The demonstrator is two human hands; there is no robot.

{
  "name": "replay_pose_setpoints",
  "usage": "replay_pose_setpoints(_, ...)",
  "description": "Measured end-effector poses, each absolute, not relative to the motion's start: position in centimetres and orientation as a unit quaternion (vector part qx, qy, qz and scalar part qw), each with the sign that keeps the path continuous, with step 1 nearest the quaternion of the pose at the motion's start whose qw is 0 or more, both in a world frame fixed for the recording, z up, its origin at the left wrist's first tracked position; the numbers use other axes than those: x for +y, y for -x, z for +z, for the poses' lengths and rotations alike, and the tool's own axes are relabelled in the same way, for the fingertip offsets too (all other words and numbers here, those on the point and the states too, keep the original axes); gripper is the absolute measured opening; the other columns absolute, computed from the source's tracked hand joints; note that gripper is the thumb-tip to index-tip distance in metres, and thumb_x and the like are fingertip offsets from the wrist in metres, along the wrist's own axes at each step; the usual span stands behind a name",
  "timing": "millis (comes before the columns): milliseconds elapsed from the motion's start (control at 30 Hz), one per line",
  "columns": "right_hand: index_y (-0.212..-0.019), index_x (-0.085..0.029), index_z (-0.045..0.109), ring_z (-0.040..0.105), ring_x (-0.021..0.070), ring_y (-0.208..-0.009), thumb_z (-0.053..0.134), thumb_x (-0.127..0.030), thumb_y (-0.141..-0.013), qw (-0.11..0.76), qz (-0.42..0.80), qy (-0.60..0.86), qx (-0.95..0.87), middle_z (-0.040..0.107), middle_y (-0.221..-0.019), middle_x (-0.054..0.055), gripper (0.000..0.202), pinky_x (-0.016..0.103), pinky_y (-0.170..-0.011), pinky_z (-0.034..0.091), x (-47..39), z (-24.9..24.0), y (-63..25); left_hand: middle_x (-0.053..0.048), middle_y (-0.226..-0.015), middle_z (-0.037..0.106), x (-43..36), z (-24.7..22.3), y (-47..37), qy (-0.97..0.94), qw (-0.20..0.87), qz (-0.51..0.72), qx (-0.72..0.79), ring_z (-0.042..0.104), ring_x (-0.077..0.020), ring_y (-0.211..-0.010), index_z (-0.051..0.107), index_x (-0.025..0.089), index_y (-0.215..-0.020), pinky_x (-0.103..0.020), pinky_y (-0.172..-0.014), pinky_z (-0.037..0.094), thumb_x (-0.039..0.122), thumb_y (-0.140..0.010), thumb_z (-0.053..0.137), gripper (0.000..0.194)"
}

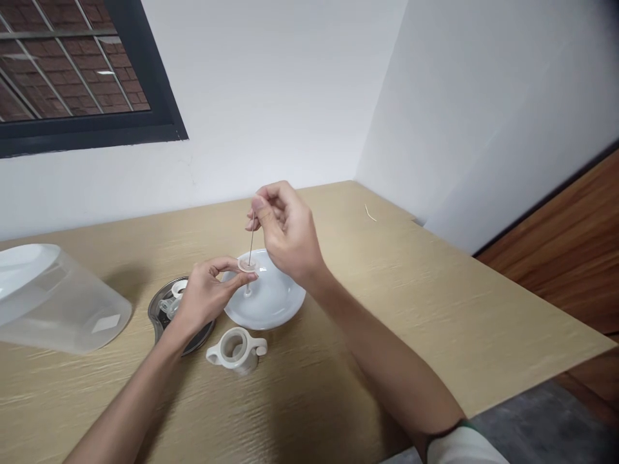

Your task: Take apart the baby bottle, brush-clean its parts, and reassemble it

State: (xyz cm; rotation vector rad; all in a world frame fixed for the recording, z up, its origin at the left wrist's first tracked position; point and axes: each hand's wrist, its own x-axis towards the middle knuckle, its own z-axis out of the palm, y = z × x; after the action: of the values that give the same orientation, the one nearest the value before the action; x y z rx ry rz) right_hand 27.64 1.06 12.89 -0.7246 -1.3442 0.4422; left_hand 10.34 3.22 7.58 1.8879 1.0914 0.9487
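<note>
My left hand (207, 290) pinches the rim of a small round translucent piece (248, 265) between thumb and fingers. A narrow stem seems to run down from that piece to a white tip over the bowl. My right hand (287, 229), raised above it, is closed on the top of a thin, dark, upright rod (252, 235). The rod's lower end reaches the middle of the round piece; how deep it goes I cannot tell. Below both hands is a white bowl (280, 309). Nearer to me stands a white two-handled plastic part (236, 351) with a round opening.
Left of the bowl, a dark metal tray (157, 299) holds white and clear parts, partly hidden by my left hand. A large translucent plastic container (62, 309) lies at the left of the wooden table (435, 309). A thin pale strip (370, 213) lies towards the back right.
</note>
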Motion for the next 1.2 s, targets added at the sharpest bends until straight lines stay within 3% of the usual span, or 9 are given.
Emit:
replay_pose_setpoints(267,-0.092,-0.022,0.056,0.072,0.0153,-0.091,0.053,-0.035,-0.102,0.617,0.232,0.406,-0.633,0.071,-0.090,0.001,0.016,0.029,-0.080,0.055,1.2,12.0,-26.4,-0.005,-0.086,0.082,3.3,8.0,-10.5,-0.739,0.362,0.380,0.421,0.075,-0.0269,-0.085,0.079,0.021,-0.076,-0.036,-0.081,0.056,0.050,-0.073,0.083,0.030)
replay_pose_setpoints(533,-0.092,-0.021,0.059,0.069,0.0172,-0.085,0.053,-0.028,-0.100,0.531,0.224,0.468,-0.670,0.073,-0.091,0.004,0.012,0.031,-0.077,0.051,0.9,12.4,-26.7,-0.009,-0.091,0.083,3.9,8.5,-10.1,-0.687,0.417,0.433,0.409,0.075,-0.0252,-0.085,0.077,0.018,-0.079,-0.033,-0.078,0.057,0.048,-0.070,0.088,0.033)
replay_pose_setpoints(700,-0.092,-0.021,0.058,0.065,0.0184,-0.086,0.053,-0.028,-0.100,0.521,0.200,0.473,-0.681,0.071,-0.091,0.004,0.012,0.032,-0.078,0.046,0.9,12.4,-26.6,-0.010,-0.092,0.082,3.9,8.1,-9.9,-0.722,0.374,0.411,0.412,0.075,-0.0247,-0.084,0.077,0.018,-0.084,-0.033,-0.078,0.057,0.052,-0.074,0.083,0.036)
replay_pose_setpoints(800,-0.091,-0.022,0.055,0.064,0.0175,-0.085,0.050,-0.030,-0.102,0.550,0.170,0.460,-0.675,0.070,-0.093,0.004,0.014,0.032,-0.077,0.046,0.3,13.0,-27.3,-0.009,-0.087,0.082,3.2,8.1,-10.2,-0.744,0.346,0.392,0.416,0.075,-0.0264,-0.085,0.078,0.019,-0.079,-0.035,-0.081,0.056,0.049,-0.073,0.084,0.032)
replay_pose_setpoints(967,-0.092,-0.022,0.053,0.065,0.0152,-0.083,0.052,-0.034,-0.103,0.673,0.152,0.399,-0.604,0.070,-0.090,0.003,0.016,0.030,-0.078,0.049,-1.1,14.9,-28.7,-0.007,-0.086,0.082,1.2,9.0,-10.9,-0.763,0.288,0.400,0.418,0.075,-0.0278,-0.088,0.080,0.022,-0.079,-0.038,-0.084,0.055,0.046,-0.076,0.082,0.024)
replay_pose_setpoints(1200,-0.089,-0.021,0.055,0.060,0.0083,-0.067,0.059,-0.039,-0.101,0.800,0.097,0.274,-0.524,0.066,-0.085,-0.001,0.022,0.024,-0.067,0.053,-3.3,19.7,-32.1,-0.005,-0.090,0.080,-0.9,10.0,-10.2,-0.793,0.199,0.417,0.395,0.072,-0.0256,-0.090,0.080,0.025,-0.082,-0.036,-0.087,0.053,0.044,-0.082,0.076,0.019)
